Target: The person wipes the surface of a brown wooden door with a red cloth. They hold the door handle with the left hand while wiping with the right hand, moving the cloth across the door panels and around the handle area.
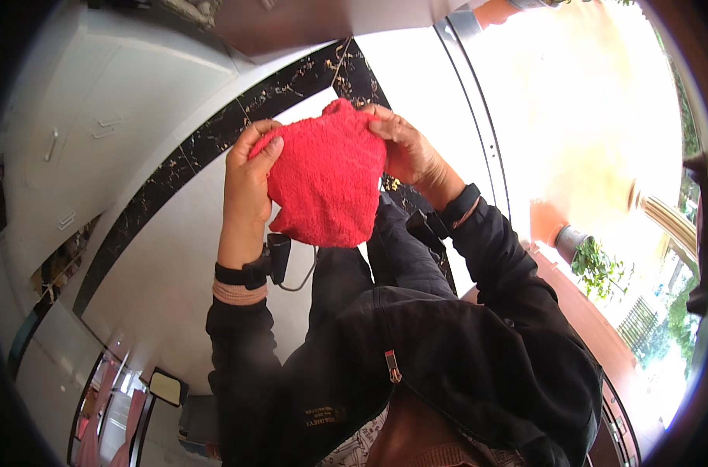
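A red terry cloth [330, 181] hangs spread between my two hands in front of my body, its lower edge loose above my dark trousers. My left hand [251, 169] pinches its upper left corner, thumb on the near face and fingers behind. At the upper right edge, my right hand [403, 143] grips the cloth between thumb and fingers. The top of the cloth is bunched into a small fold between the hands. What lies behind the cloth is hidden.
A dark patterned stone border [184, 157] crosses the pale floor [173, 245]. White cabinets [79, 146] with handles stand at the left. On the right, a metal door track [476, 111] borders a bright outdoor area with a potted plant [599, 268]. A brown panel [330, 23] is at the top.
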The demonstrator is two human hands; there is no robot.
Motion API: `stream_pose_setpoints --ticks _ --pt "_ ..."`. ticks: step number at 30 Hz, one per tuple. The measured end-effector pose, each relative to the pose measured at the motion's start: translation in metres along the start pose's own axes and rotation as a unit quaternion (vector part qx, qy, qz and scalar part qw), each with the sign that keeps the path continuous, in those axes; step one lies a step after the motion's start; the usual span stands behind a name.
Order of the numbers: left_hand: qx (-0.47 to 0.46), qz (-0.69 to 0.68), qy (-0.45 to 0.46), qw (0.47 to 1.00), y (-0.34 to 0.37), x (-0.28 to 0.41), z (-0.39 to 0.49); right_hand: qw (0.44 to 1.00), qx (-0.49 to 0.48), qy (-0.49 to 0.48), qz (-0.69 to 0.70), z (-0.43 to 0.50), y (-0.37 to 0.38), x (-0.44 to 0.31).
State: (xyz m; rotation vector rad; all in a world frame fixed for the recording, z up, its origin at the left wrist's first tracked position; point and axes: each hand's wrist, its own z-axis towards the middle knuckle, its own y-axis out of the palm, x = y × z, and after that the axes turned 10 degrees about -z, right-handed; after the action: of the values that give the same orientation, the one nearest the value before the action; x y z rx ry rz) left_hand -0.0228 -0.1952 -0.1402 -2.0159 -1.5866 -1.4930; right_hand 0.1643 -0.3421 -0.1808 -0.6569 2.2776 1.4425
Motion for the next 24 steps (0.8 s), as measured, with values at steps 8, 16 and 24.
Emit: stream_pose_setpoints --ticks 8,16,24 --pt "-0.044 -0.026 0.032 0.998 0.014 0.018 -0.008 0.99 -0.096 -0.087 -0.057 -0.013 0.012 -0.027" --pt "-0.058 -0.061 0.012 0.996 0.032 0.024 -0.006 0.979 -0.113 -0.071 -0.155 -0.021 0.006 -0.031" --pt "-0.094 -0.112 0.001 0.989 0.051 0.025 -0.003 0.996 -0.02 -0.077 0.031 -0.023 0.008 -0.018"
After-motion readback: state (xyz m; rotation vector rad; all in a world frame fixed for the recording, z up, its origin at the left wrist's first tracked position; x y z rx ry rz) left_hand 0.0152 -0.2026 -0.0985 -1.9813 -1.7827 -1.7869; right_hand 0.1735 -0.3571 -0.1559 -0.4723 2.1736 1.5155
